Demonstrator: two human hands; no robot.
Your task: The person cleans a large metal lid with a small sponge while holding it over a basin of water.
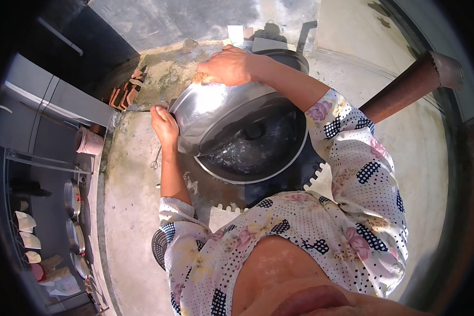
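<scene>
A shiny metal pan or lid point(187, 104) leans tilted over a wide dark basin point(237, 181) with a pale rim. My left hand point(166, 124) grips the pan's left edge, thumb uppermost. At its top rim, my right hand point(231, 67) presses an orange-brown scouring pad point(201, 77) against the metal. My right forearm crosses above the pan's far side. Whitish foam or residue point(241, 156) shows on the basin's dark inside. Under the basin lies a dark plate with a notched edge point(229, 199), partly hidden by my blouse.
A thick rusty pipe point(407, 91) rises at the right. Another dark round vessel point(296, 59) sits behind my right arm. Broken clay tiles point(124, 94) are piled at the far left, near a pinkish bucket point(89, 141). A perforated round piece point(158, 249) lies by my left elbow.
</scene>
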